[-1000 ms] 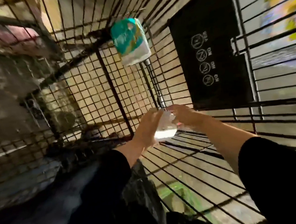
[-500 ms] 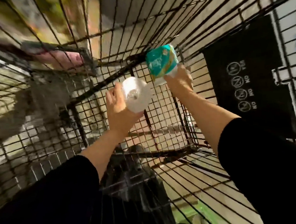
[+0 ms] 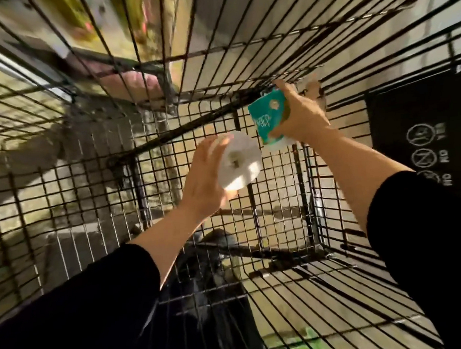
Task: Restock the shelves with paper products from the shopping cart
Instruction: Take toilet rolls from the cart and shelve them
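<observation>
Now we hold both products inside the shopping cart (image 3: pixel 270 42). Our left hand (image 3: pixel 205 181) grips a white paper roll (image 3: pixel 240 163), its round end turned to us, so its long axis points away. Our right hand (image 3: pixel 300 117) grips a teal pack (image 3: pixel 267 116) near the far wire wall, higher and farther than the roll. Next, we think, both must go up and out; no shelf is clearly visible.

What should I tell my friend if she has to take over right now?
Left hand: grips a white roll, held up inside the cart.
Right hand: grips a teal pack, up near the cart's far wall.
Done: both items are lifted off the cart floor.
Left: bring both out of the cart and put them on the shelf. No shelf is clearly in view, and no other paper items can be seen in the cart.
</observation>
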Motion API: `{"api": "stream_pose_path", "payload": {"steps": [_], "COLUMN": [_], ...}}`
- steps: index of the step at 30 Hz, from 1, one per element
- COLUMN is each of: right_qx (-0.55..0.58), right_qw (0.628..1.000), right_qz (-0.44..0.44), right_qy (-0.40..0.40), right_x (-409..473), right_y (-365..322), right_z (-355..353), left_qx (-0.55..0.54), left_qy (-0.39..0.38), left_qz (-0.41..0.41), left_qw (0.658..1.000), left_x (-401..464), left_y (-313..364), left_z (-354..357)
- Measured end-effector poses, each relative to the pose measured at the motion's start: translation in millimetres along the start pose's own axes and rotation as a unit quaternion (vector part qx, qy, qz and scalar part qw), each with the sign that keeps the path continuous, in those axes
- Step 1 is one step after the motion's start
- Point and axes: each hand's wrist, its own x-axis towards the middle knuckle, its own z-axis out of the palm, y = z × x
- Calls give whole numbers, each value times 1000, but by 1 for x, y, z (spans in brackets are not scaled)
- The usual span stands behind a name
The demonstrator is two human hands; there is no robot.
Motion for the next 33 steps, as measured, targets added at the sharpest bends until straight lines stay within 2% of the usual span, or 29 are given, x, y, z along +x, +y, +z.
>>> {"api": "stream_pose_path", "payload": {"steps": [2, 4, 6, 7, 10, 14, 17, 21, 23, 25, 29, 33], "right_qx": [-17, 25, 46, 46, 130, 283, 315, 346, 359, 364, 368, 381], "right_qw": [1000, 1000, 999, 999, 989, 956, 947, 934, 926, 920, 904, 870], "right_qz": [-4, -2, 7, 11, 61, 75, 50, -44, -95, -129, -208, -306], "right_qy": [-15, -6, 11, 18, 23, -17, -30, -70, -66, -60, -64, -67], "right_x": [3, -4, -16, -23, -40, -62, -81, -120, -141, -163, -212, -271], "right_y": [-4, -7, -3, 2, 21, 37, 25, -8, -24, -43, -99, -170], "right_z": [0, 7, 20, 26, 31, 18, -1, -39, -55, -72, -107, -136], "left_qx": [-7, -5, -23, -69, -232, -279, -336, -399, -426, -450, -453, -430], "left_qy": [0, -9, -11, -11, -3, 8, 11, 49, 86, 119, 221, 341], "left_qz": [8, -8, -57, -102, -243, -374, -430, -414, -412, -376, -325, -262], "left_qw": [1000, 1000, 998, 992, 942, 884, 838, 817, 801, 801, 800, 794], "left_x": [-5, -5, -1, 2, 17, 25, 6, -25, -41, -60, -102, -141], "left_y": [-4, -2, 4, 9, 15, 15, 23, 55, 76, 97, 148, 188], "left_z": [4, 6, 4, -2, -19, -39, -57, -95, -120, -149, -219, -295]}}
